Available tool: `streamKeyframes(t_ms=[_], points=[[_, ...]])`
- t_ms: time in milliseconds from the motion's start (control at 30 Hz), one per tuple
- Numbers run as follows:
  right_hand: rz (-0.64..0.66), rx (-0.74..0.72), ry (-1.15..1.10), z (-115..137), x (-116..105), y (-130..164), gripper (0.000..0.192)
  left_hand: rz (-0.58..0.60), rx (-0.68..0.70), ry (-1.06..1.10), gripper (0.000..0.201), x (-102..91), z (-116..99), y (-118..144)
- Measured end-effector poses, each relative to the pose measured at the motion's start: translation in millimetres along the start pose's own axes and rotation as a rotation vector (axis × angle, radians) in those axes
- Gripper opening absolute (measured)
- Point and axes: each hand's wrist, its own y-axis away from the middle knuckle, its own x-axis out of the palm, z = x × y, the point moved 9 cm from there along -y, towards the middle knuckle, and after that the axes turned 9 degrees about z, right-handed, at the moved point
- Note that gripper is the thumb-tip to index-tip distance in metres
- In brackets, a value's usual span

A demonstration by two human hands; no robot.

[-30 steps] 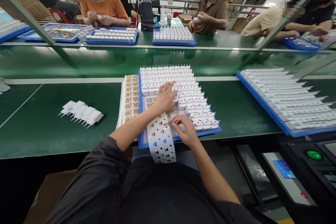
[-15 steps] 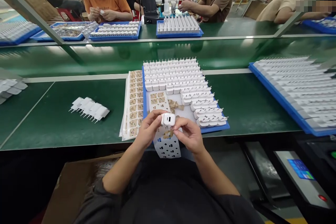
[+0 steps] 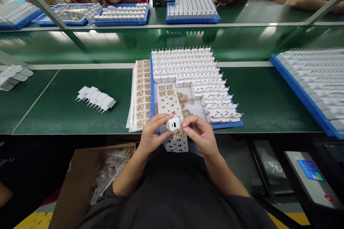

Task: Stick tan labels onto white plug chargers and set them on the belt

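My left hand (image 3: pixel 153 132) is closed around a white charger plug (image 3: pixel 172 124), its face with two dark port openings turned up toward me. Between the thumb and fingers of my right hand (image 3: pixel 202 136) is the edge of a small brown sticker (image 3: pixel 178 134) with cut-outs. The sticker hangs at the lower edge of the charger's face; whether it touches is hard to tell. Beneath both hands lies a white backing sheet (image 3: pixel 170 104) with punched holes and several brown stickers at its far end, overhanging the table edge.
A blue tray (image 3: pixel 225 125) holds rows of white chargers and crumpled brown scraps (image 3: pixel 182 97). Sticker sheets (image 3: pixel 139 94) are stacked at its left. Loose chargers (image 3: pixel 96 98) lie farther left. Another full tray (image 3: pixel 295 94) stands right. Below is a cardboard box (image 3: pixel 77 182). Co-workers sit opposite.
The view has tipped downward. The brown sticker in my right hand now shows flatter and clearer below the charger's face. My left hand still holds the charger.
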Motion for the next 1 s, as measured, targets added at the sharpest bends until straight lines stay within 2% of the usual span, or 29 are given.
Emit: streamKeyframes(t_ms=[100,267,633,1000], points=[[-0.072,-0.010,0.066,7.2,-5.5,-1.7,0.004,-0.003,0.050,-0.121,0.050,-0.9,-10.6,0.4],[-0.103,0.003,0.141,10.6,-6.3,-7.2,0.004,-0.006,0.076,-0.162,0.050,-0.1,-18.3,-0.4],[-0.103,0.012,0.154,9.6,-4.5,-9.1,0.004,-0.008,0.016,-0.158,0.044,-2.1,-15.8,-2.7],[-0.172,0.027,0.288,15.4,-0.7,-8.2,0.007,0.002,0.074,-0.186,0.051,-0.8,-20.6,-0.7]])
